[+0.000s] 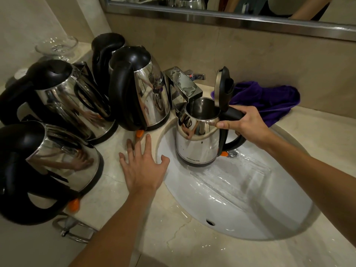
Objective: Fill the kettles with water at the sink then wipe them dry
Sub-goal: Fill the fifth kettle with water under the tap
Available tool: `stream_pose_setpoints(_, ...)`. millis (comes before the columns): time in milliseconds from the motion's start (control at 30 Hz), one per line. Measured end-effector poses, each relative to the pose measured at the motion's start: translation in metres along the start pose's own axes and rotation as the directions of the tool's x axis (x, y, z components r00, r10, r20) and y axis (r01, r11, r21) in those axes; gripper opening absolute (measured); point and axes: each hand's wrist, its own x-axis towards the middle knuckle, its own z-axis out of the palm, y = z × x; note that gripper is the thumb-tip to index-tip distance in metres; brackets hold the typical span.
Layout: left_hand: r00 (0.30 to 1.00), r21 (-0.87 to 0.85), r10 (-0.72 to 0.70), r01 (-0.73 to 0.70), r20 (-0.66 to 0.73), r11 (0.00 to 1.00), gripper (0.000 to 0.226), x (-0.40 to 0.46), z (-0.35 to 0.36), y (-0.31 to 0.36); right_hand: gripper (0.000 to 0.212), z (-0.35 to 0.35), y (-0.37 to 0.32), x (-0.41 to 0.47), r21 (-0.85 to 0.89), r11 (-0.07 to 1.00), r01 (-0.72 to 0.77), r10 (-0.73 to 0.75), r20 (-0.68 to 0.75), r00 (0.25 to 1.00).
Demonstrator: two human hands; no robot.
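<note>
Near the middle of the frame, the right hand (244, 124) has its fingers (224, 124) curled round the black handle of a steel kettle (196, 145), holding it upright in the white sink (250, 199) with its mouth directly under the chrome tap (183, 85). The kettle's lid (223, 87) stands hinged up almost vertical, so the bare metal inside shows; its body is polished and mirror-bright, with a black band round the base, small lettering low on the side and an orange tab by the foot of the handle. Whether the base rests on the basin or hangs just above it cannot be told. Water sheets across the sink floor lower right of the kettle. The left hand (142, 166) lies flat on the pale marble bench (119, 209) at the sink's left rim, fingers spread and straight, gripping nothing. At the left of the frame four more kettles (138, 89) stand close together on the bench, lids shut, their steel sides reflecting the hand. A purple cloth (269, 101) lies bunched on the bench behind the sink, right of the open lid, below the mirror (231, 18) that runs along the top edge.
</note>
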Motion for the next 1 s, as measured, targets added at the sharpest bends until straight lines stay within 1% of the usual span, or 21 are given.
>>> stream_pose_setpoints(533,1.0,0.007,-0.004,0.004,0.004,1.0,0.081,0.0008,0.0011,-0.0005,0.025,0.0021,-0.0061,-0.0024,0.015,1.0,0.004,-0.004,0.008,1.0)
stream_pose_setpoints(700,1.0,0.009,-0.005,0.005,0.005,1.0,0.08,0.0008,0.0013,-0.0002,0.029,0.0029,-0.006,-0.0024,0.022,1.0,0.012,-0.012,0.007,1.0)
stream_pose_setpoints(1000,1.0,0.001,0.002,-0.002,0.004,1.0,0.081,0.0011,0.0002,-0.0002,0.024,0.0016,-0.0034,-0.0015,-0.015,1.0,0.015,-0.015,0.004,1.0)
